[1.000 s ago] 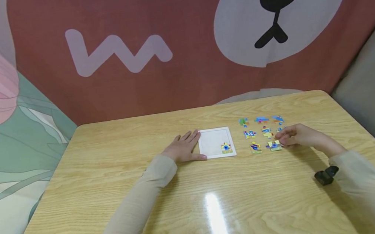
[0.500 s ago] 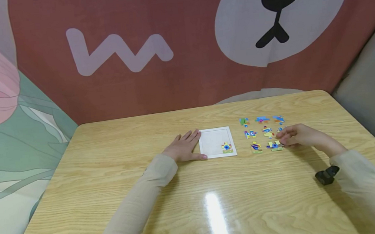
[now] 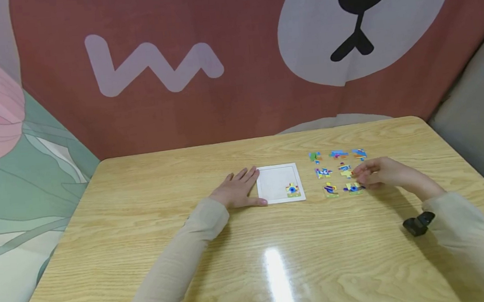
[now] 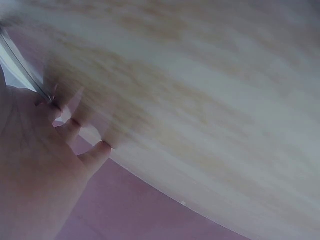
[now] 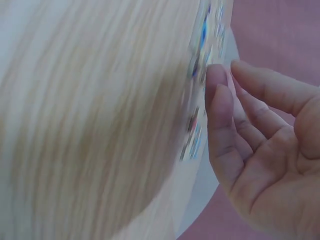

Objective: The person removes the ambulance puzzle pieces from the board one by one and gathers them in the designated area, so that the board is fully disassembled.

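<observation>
In the head view a white square puzzle tray [image 3: 274, 182] lies on the table, with one puzzle piece with a blue round mark [image 3: 292, 189] in its near right corner. My left hand [image 3: 238, 191] lies spread at the tray's left edge, its fingertips and thumb touching the rim. My right hand [image 3: 386, 175] hovers with bent fingers over the right side of the loose pieces, near a yellow and blue puzzle piece [image 3: 353, 188] and a yellow puzzle piece [image 3: 346, 173]. Nothing shows between thumb and fingers of the right hand [image 5: 265, 130] in the right wrist view.
Several other puzzle pieces lie in rough rows right of the tray, among them a green one [image 3: 314, 156], a blue one [image 3: 338, 154] and a purple and yellow one [image 3: 330, 190]. The wooden table [image 3: 320, 249] meets a printed red cloth [image 3: 247, 107] at the back.
My right hand has lifted slightly and shifted a little left over the loose pieces. The left hand and the tray have kept their places.
</observation>
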A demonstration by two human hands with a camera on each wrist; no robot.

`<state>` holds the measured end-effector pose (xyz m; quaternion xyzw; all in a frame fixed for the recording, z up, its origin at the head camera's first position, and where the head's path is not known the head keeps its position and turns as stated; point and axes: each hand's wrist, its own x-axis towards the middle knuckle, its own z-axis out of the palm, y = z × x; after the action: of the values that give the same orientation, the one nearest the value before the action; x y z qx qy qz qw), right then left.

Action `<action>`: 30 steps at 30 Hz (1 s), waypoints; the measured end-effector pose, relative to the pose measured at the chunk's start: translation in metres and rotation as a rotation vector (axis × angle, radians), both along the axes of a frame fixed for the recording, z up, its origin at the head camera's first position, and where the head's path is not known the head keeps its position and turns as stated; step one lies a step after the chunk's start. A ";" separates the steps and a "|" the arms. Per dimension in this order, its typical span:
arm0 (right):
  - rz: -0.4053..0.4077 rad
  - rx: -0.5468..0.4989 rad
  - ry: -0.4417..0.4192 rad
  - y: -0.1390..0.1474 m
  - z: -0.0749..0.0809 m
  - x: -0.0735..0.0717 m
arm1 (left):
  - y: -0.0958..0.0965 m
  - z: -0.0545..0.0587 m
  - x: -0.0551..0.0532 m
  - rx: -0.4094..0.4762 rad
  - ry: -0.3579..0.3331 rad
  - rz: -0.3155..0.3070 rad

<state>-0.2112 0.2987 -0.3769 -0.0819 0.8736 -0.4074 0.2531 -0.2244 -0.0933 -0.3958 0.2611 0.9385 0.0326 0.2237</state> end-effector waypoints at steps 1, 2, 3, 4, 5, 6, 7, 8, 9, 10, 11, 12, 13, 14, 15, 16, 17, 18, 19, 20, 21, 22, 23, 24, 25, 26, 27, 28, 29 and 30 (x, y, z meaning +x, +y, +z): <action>0.007 0.014 0.020 -0.003 0.001 -0.001 | 0.000 0.001 0.000 0.001 0.000 0.000; 0.006 0.021 0.033 -0.007 0.002 -0.001 | 0.000 0.001 0.000 0.002 0.000 0.000; 0.004 0.028 0.046 -0.011 0.003 -0.001 | 0.000 0.001 0.000 0.001 -0.001 -0.001; 0.013 0.036 0.066 -0.016 0.005 -0.001 | 0.001 0.001 0.000 0.001 -0.003 0.000; 0.024 0.046 0.089 -0.021 0.005 -0.001 | 0.001 0.002 0.000 -0.001 -0.002 -0.001; 0.039 0.051 0.111 -0.027 0.006 -0.001 | 0.001 0.002 0.000 -0.002 -0.001 0.000; 0.047 0.053 0.128 -0.033 0.007 -0.001 | 0.001 0.002 0.000 -0.003 -0.001 0.001; 0.055 0.046 0.137 -0.039 0.008 -0.001 | 0.001 0.002 0.000 -0.004 -0.001 0.001; 0.068 0.045 0.155 -0.045 0.009 0.000 | 0.001 0.002 0.000 -0.005 -0.001 0.002; 0.084 0.043 0.169 -0.051 0.010 0.000 | 0.001 0.002 0.001 -0.005 -0.001 0.003; 0.094 0.038 0.177 -0.057 0.011 0.000 | 0.001 0.002 0.001 -0.006 0.000 0.004; 0.102 0.030 0.183 -0.063 0.012 0.000 | 0.001 0.002 0.001 -0.007 -0.001 0.005; 0.105 0.025 0.185 -0.069 0.012 0.000 | 0.001 0.002 0.001 -0.008 -0.002 0.006; 0.115 0.022 0.193 -0.075 0.013 0.000 | 0.001 0.002 0.001 -0.010 -0.001 0.006; 0.129 0.019 0.201 -0.080 0.013 0.000 | 0.001 0.003 0.002 -0.012 -0.001 0.005; 0.144 0.008 0.208 -0.085 0.012 0.000 | 0.001 0.003 0.002 -0.013 0.000 0.005; 0.161 -0.001 0.221 -0.091 0.012 0.000 | 0.001 0.002 0.002 -0.013 0.000 0.005; 0.173 -0.012 0.227 -0.095 0.011 -0.001 | 0.001 0.003 0.002 -0.013 0.000 0.005; 0.187 -0.019 0.232 -0.100 0.011 -0.001 | 0.001 0.003 0.002 -0.012 0.000 0.004; 0.201 -0.026 0.240 -0.104 0.010 -0.001 | 0.001 0.003 0.002 -0.013 0.000 0.004; 0.215 -0.032 0.246 -0.108 0.010 -0.001 | 0.001 0.003 0.002 -0.011 0.000 0.004; 0.225 -0.035 0.248 -0.112 0.010 -0.001 | 0.001 0.003 0.002 -0.010 -0.001 0.005; 0.232 -0.034 0.245 -0.115 0.010 -0.001 | 0.001 0.004 0.003 -0.009 -0.003 0.006; 0.231 -0.028 0.238 -0.118 0.009 -0.001 | 0.001 0.004 0.003 -0.009 -0.004 0.008; 0.233 -0.022 0.232 -0.121 0.009 -0.001 | 0.001 0.004 0.003 -0.011 -0.004 0.008; 0.234 -0.019 0.222 -0.124 0.009 -0.001 | 0.002 0.004 0.002 -0.013 -0.004 0.008; 0.233 -0.016 0.209 -0.126 0.009 -0.001 | 0.002 0.004 0.002 -0.016 -0.006 0.010; 0.231 -0.015 0.195 -0.128 0.009 -0.001 | 0.002 0.004 0.002 -0.018 -0.006 0.010; 0.229 -0.015 0.186 -0.130 0.008 -0.002 | 0.002 0.004 0.002 -0.020 -0.007 0.011; 0.226 -0.016 0.178 -0.131 0.007 -0.002 | 0.003 0.004 0.002 -0.023 -0.007 0.010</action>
<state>-0.2136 0.1677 -0.3695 -0.2176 0.8745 -0.3743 0.2185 -0.2228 -0.0908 -0.3919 0.2540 0.9392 0.0238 0.2298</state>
